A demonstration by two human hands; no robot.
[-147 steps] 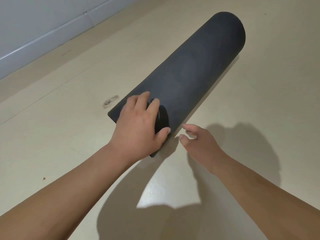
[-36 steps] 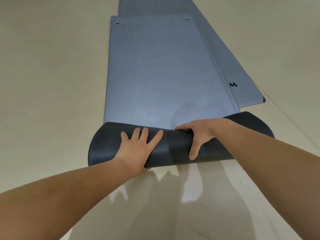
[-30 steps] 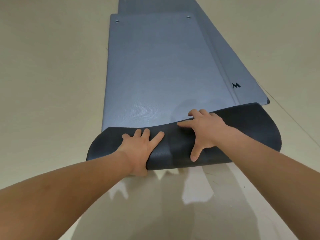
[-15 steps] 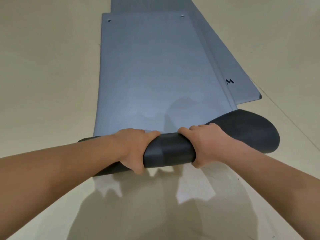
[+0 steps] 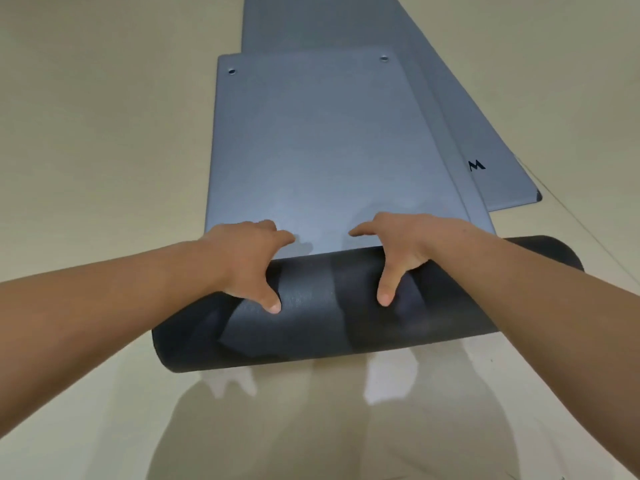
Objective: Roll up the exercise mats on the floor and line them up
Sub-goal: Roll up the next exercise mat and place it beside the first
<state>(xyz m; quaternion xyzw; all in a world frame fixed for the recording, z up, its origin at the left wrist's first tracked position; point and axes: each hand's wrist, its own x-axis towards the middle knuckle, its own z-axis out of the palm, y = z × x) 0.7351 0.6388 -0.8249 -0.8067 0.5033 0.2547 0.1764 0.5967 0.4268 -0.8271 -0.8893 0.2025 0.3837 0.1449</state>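
A blue-grey exercise mat (image 5: pixel 311 150) lies flat on the floor ahead of me, its near end wound into a dark roll (image 5: pixel 329 317) that runs left to right. My left hand (image 5: pixel 249 261) grips the roll left of centre, thumb on the near side, fingers over the top. My right hand (image 5: pixel 401 247) grips it right of centre in the same way. A second blue-grey mat (image 5: pixel 491 157) with a black logo lies flat beneath and to the right of the first.
Beige floor (image 5: pixel 104 150) surrounds the mats on both sides. A thin floor seam (image 5: pixel 588 233) runs diagonally at the right. My arms' shadows fall on the floor in front of the roll.
The roll has grown thicker and advanced away from me along the mat. Both hands have shifted from a tight clench around a thin fold to spread grips over the roll's top.
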